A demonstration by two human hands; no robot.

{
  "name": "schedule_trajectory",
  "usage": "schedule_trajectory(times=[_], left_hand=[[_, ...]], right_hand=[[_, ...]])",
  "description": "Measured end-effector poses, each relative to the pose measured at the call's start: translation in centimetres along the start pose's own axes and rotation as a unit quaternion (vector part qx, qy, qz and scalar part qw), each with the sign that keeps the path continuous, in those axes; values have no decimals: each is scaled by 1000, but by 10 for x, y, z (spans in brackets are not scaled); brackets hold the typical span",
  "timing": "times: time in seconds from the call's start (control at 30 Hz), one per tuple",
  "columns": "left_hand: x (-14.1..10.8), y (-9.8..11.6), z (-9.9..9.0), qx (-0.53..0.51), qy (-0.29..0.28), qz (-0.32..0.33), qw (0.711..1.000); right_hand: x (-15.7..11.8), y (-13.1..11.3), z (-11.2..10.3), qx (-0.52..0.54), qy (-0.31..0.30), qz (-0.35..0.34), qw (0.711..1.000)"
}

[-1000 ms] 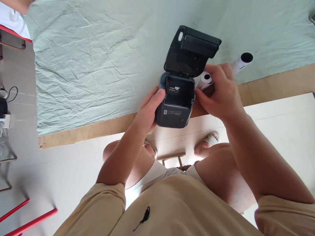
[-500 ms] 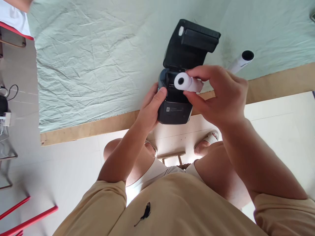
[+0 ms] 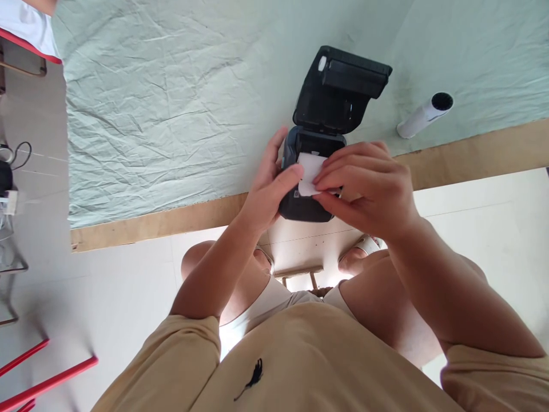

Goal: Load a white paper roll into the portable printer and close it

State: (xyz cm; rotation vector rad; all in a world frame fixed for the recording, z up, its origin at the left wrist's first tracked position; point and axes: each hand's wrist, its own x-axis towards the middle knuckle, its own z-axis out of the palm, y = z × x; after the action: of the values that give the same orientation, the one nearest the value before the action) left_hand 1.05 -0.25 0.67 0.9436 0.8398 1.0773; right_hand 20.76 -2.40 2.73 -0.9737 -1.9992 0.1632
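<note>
A black portable label printer (image 3: 306,210) is held over the table's front edge, its lid (image 3: 330,109) swung up and away from me. My left hand (image 3: 274,183) grips the printer's left side, with the thumb over the rim at the paper. A white paper roll (image 3: 309,171) lies at the printer's bay, its paper end reaching toward the front. My right hand (image 3: 364,183) pinches the paper at its right edge, fingers closed together. Those fingers hide the roll's right part, so I cannot tell how deep it sits.
A pale green cloth (image 3: 171,109) covers the table, with a bare wooden edge (image 3: 171,225) at the front. A white tube with a dark open end (image 3: 422,117) stands at the right. Red bars (image 3: 51,380) are at the lower left. Another person's sleeve (image 3: 28,28) shows at the upper left.
The paper roll has gone from above the printer down to its bay and turned, with some paper now toward the front. The printer has shifted slightly right.
</note>
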Motion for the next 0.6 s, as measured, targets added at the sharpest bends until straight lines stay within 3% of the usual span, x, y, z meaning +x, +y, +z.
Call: schedule_trajectory(times=[0.07, 0.23, 0.37, 0.53, 0.6], left_hand=[[2, -3, -5, 26, -14, -5, 1000], [8, -10, -18, 81, -42, -8, 996], [15, -19, -27, 106, -64, 4, 992], [22, -35, -41, 99, -89, 30, 991], [23, -38, -44, 73, -103, 49, 991]], right_hand=[[-3, 1, 2, 33, 10, -8, 999], [-10, 25, 5, 56, 157, 76, 983], [-14, 42, 3, 120, 109, 131, 978], [-14, 36, 1, 136, 163, 129, 969], [-16, 33, 4, 124, 142, 144, 971]])
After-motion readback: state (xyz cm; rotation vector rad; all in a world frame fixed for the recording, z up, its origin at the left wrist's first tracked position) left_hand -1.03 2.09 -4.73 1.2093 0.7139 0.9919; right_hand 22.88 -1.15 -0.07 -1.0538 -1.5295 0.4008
